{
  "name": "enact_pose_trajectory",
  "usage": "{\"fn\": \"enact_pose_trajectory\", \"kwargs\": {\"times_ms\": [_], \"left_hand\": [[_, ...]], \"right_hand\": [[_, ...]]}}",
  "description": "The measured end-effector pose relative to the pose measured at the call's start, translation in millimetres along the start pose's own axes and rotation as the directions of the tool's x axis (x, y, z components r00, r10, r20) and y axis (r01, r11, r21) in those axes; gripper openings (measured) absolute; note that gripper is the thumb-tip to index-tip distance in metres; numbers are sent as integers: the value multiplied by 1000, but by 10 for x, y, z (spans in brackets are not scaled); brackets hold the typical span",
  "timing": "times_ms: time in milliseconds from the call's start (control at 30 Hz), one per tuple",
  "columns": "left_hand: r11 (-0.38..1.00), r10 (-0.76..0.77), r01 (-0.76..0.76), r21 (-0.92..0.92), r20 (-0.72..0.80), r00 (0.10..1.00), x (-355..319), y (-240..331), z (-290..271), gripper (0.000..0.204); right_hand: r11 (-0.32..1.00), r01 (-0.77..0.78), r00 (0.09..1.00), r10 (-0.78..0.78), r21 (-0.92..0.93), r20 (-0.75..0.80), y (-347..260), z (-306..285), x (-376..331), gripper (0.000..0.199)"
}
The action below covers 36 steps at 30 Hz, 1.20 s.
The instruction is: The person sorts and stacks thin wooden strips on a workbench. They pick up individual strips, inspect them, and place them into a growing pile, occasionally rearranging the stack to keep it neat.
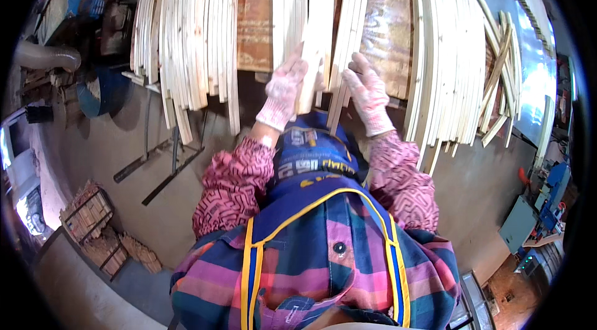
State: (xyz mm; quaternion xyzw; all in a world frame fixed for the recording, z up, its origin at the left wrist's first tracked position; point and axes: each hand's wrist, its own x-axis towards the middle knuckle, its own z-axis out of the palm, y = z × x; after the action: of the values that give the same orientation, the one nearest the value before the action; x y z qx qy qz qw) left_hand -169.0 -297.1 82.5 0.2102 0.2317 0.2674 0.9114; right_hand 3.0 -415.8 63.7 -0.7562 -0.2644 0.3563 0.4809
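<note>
My left hand [286,89], in a pale, pink-stained glove, is at the near end of a light wooden strip [317,32]. Its fingers lie along the strip's left side, and a bit of glove shows at the right side, so the strip sits between them. To its right, my right hand [367,91], gloved alike, is beside a narrow bunch of strips [352,13]. Its fingers are apart and slightly bent, with nothing seen in them. Another group of strips [288,7] lies just left of the held one.
A brown wooden bench top [255,32] carries the strips. A large row of strips [193,38] overhangs its near edge at left, another row [451,63] at right. Crossed loose strips [500,75] lie farther right. Bundled wood pieces [90,218] rest on the floor at lower left.
</note>
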Motion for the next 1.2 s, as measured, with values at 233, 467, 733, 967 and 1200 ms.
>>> {"fn": "enact_pose_trajectory", "kwargs": {"times_ms": [233,467,733,967,1200], "left_hand": [[779,266,-50,625,-258,929,95,454,-1455,53],[-440,249,219,871,-116,962,624,595,-1360,55],[565,612,-256,785,-190,768,1226,111,-1711,81],[837,-84,221,500,-282,956,595,-89,-976,68],[901,-117,216,376,-270,956,561,-515,-322,58]], "right_hand": [[953,106,972,-159,-282,-172,395,-126,639,57],[825,54,971,-176,-563,-164,626,-205,1066,59],[935,99,967,-10,339,-253,764,408,1315,82],[855,-255,955,150,452,254,683,-265,700,132],[853,-177,984,136,490,118,286,-1231,159,110]]}}
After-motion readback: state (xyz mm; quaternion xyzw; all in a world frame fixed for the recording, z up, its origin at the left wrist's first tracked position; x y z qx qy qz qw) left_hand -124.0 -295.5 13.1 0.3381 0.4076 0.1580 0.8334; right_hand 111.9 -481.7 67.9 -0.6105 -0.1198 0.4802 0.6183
